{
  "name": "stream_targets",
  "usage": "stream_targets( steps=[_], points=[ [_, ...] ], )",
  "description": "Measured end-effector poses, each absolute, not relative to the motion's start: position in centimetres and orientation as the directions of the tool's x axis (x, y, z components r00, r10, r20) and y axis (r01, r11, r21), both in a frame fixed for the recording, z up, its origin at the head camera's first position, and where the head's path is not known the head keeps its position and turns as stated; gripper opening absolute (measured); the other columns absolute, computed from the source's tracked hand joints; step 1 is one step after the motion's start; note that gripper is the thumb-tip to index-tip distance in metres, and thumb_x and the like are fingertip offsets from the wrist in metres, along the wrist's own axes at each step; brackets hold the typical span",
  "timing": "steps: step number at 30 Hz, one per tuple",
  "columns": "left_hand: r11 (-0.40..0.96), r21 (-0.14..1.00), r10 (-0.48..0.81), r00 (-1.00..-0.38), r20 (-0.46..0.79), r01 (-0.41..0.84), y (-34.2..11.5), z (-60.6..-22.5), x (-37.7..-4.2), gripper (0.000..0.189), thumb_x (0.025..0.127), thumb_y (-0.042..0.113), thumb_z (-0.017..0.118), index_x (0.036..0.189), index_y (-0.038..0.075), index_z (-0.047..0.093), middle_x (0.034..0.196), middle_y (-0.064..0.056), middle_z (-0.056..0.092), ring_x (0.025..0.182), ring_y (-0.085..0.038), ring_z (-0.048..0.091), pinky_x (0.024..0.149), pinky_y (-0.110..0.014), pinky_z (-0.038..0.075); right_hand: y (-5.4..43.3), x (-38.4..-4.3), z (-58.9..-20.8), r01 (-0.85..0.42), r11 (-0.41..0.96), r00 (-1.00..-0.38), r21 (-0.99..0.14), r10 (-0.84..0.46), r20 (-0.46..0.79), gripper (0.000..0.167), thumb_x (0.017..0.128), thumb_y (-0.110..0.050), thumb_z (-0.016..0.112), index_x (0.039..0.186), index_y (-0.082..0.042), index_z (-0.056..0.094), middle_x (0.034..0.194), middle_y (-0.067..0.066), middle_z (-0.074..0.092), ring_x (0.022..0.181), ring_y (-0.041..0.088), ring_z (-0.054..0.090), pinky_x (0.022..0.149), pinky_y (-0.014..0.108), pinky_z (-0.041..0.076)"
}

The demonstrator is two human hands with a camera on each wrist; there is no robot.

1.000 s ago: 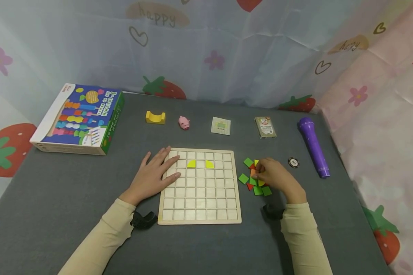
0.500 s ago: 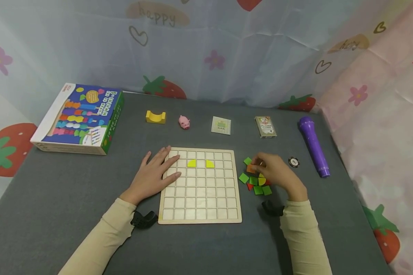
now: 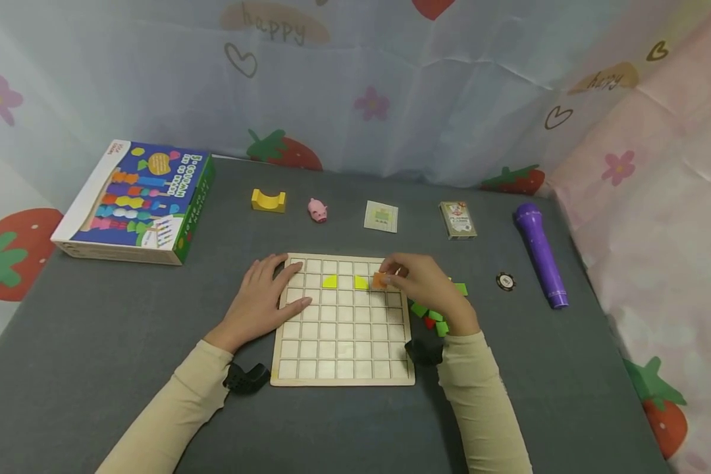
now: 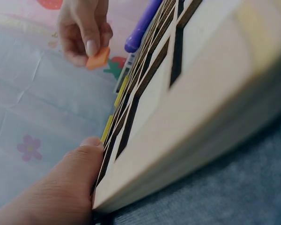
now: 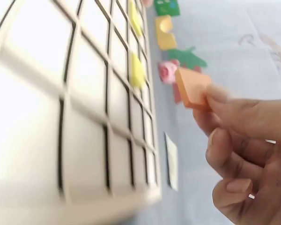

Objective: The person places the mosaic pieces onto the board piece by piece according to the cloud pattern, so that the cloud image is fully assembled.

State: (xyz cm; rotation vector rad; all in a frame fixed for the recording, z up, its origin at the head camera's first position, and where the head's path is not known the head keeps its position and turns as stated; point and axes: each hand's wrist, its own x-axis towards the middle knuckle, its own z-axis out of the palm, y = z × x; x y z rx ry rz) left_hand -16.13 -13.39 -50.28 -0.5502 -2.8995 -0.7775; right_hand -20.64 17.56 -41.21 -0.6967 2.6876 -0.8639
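Note:
My right hand [image 3: 424,283] pinches an orange square tile [image 5: 194,87] between thumb and fingertips, raised over the upper right of the wooden grid board [image 3: 336,334]. In the left wrist view the same orange tile [image 4: 98,58] shows above the board's surface. My left hand [image 3: 259,297] lies with spread fingers on the board's left edge, the thumb [image 4: 79,164] along its side. Two yellow quarter-round tiles, a left one [image 3: 330,282] and a right one [image 3: 361,283], sit in cells of the second row, with one bare cell between them.
Right of the board lies a loose pile of green tiles [image 3: 419,309] and a red one, partly hidden by my right arm. Behind stand a yellow block [image 3: 268,201], pink pig [image 3: 316,210], picture card [image 3: 381,216], card box [image 3: 457,220], purple microphone [image 3: 541,255] and game box [image 3: 135,203].
My right hand has picked the orange tile from the pile and carried it left over the board. My left hand stays on the board's left edge, its fingers shifted only slightly.

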Motion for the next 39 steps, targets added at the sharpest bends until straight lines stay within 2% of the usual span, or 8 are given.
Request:
stream_targets(
  steps=[9,25,31,39],
  points=[
    [0.785,0.452,0.370,-0.906,0.205,0.423,-13.5,-50.2,-16.3,0.065,0.090,0.057,0.056,0.143,0.021,0.046,0.154,-0.013,0.029,0.144,-0.035,0.021,0.115,-0.058,0.010,14.3,-22.1,-43.1,-0.373,0.699,-0.841,-0.610,-0.533,-0.097,0.010,0.095,-0.020,0.062,0.102,-0.015,0.067,0.094,-0.002,0.066,0.081,0.013,0.061,0.071,0.031,0.051],
    [0.797,0.435,0.380,-0.908,0.177,0.419,-13.6,-49.8,-16.3,0.066,0.091,0.057,0.054,0.146,0.022,0.043,0.157,-0.012,0.025,0.146,-0.033,0.018,0.115,-0.057,0.007,12.6,-22.8,-43.9,-0.375,0.666,-0.815,-0.645,-0.569,-0.114,0.007,0.094,-0.018,0.062,0.099,-0.014,0.067,0.093,-0.002,0.066,0.085,0.014,0.061,0.077,0.032,0.052],
    [0.798,0.435,0.377,-0.908,0.183,0.418,-13.7,-50.0,-16.2,0.065,0.091,0.056,0.054,0.145,0.022,0.044,0.156,-0.013,0.026,0.145,-0.033,0.019,0.115,-0.057,0.008,12.2,-22.4,-43.9,-0.389,0.702,-0.818,-0.597,-0.561,-0.126,0.006,0.093,-0.017,0.064,0.097,-0.015,0.068,0.094,-0.002,0.064,0.086,0.015,0.059,0.076,0.032,0.051],
    [0.800,0.431,0.371,-0.909,0.191,0.418,-13.7,-50.1,-16.0,0.065,0.091,0.055,0.056,0.145,0.021,0.045,0.155,-0.013,0.029,0.145,-0.033,0.022,0.115,-0.057,0.008,11.9,-21.9,-44.0,-0.449,0.737,-0.817,-0.506,-0.568,-0.103,0.012,0.092,-0.015,0.066,0.102,-0.011,0.070,0.098,0.001,0.061,0.092,0.016,0.061,0.083,0.032,0.052]
  ],
)
